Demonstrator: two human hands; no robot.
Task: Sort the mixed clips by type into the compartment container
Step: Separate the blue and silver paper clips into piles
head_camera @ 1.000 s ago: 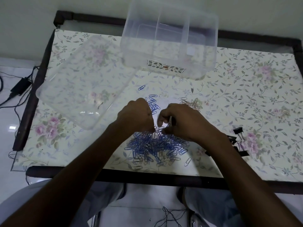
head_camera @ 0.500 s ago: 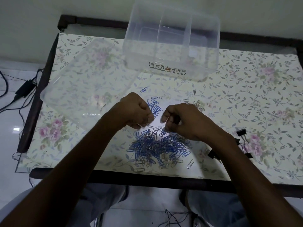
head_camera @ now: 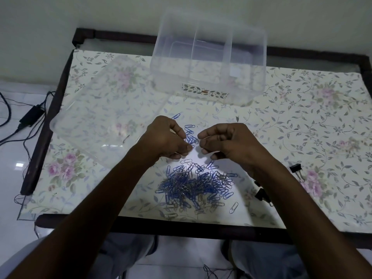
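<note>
A heap of mixed blue and silver paper clips lies near the table's front edge. Just behind it my left hand pinches a paper clip between thumb and fingers. My right hand has its fingers curled, with thumb and forefinger tips at the other end of that clip. A small group of blue clips lies behind the hands. The clear compartment container stands at the back, its compartments bare. Black binder clips lie to the right, partly hidden by my right forearm.
A clear plastic lid lies upside down at the left of the floral tabletop. One loose clip sits right of the heap, another blue one behind my left hand. A power adapter and cables lie on the floor at left.
Both hands have lifted off the heap and moved back toward the container. They have drawn slightly apart with a clip between them.
</note>
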